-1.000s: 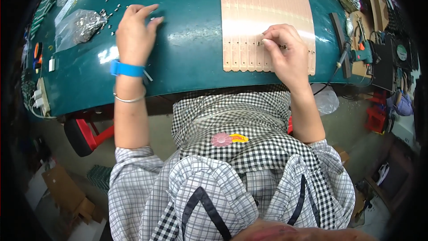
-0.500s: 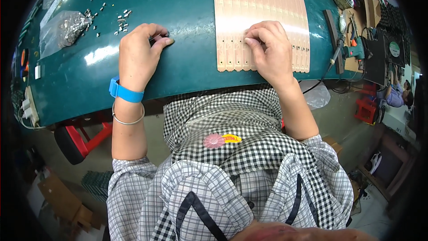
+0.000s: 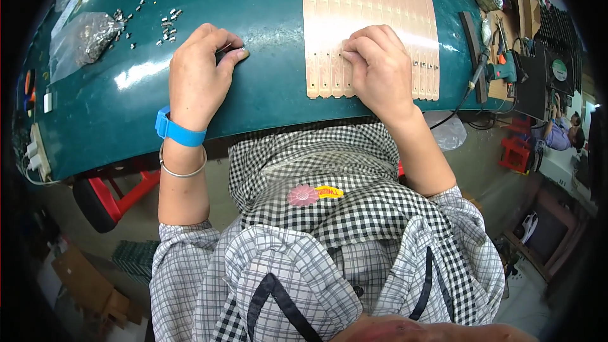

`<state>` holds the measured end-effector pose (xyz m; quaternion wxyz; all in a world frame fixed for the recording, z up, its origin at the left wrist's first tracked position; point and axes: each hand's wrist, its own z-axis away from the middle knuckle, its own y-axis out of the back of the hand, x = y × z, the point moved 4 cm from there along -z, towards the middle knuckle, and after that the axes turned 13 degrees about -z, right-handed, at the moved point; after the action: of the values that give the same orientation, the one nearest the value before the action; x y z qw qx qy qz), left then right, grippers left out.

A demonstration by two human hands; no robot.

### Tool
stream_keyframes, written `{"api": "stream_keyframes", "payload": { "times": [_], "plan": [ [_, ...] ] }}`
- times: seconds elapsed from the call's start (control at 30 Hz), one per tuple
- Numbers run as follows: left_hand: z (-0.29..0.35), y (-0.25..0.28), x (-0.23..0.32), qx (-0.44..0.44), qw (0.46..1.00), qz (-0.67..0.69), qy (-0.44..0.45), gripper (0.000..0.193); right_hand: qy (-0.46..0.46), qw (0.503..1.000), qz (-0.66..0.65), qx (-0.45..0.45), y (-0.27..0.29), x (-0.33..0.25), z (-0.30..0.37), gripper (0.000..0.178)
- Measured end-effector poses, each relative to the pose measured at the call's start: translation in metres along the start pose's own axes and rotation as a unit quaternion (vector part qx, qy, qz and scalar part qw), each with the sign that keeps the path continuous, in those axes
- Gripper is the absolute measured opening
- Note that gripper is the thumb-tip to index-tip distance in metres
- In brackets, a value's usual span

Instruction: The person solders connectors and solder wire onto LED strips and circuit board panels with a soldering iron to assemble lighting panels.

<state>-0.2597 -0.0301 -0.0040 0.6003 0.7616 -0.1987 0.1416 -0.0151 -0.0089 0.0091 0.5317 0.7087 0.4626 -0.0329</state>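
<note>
Your left hand [image 3: 204,66] pinches a small metal part [image 3: 242,50], loose pieces [image 3: 167,23] nearby probably for easy reach; your right hand [image 3: 384,68], grip unclear, curls over the copper-coloured panel [image 3: 326,16] on the counter [image 3: 269,85].

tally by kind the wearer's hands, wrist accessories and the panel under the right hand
Bare hands, left hand and right hand: 2
Blue wristband: 1
Silver-coloured bangle: 1
Copper-coloured circuit-board panel: 1
Total: 5

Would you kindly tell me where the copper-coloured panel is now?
In the head view, the copper-coloured panel lies right of centre on the green table, partly beneath the right hand.
</note>
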Motion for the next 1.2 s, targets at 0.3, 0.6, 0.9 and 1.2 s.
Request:
{"api": "stream_keyframes", "payload": {
  "times": [0.3,0.6,0.9,1.2],
  "plan": [
    [0.012,-0.005,0.029,0.002,0.94,0.318,0.122,0.011,-0.057,0.996,-0.073,-0.005,0.015,0.003,-0.001,0.011],
    [0.032,-0.036,0.081,-0.198,0.67,0.679,0.225,0.015,0.082,0.967,-0.228,0.071,0.027,-0.049,-0.007,0.019],
    [0.041,-0.046,0.091,-0.283,0.555,0.743,0.245,0.016,0.018,0.947,-0.316,0.056,0.028,-0.04,0.006,0.019],
    [0.044,-0.047,0.083,-0.293,0.588,0.723,0.212,0.013,0.077,0.96,-0.268,0.002,0.037,-0.051,0.011,0.021]
  ]
}}
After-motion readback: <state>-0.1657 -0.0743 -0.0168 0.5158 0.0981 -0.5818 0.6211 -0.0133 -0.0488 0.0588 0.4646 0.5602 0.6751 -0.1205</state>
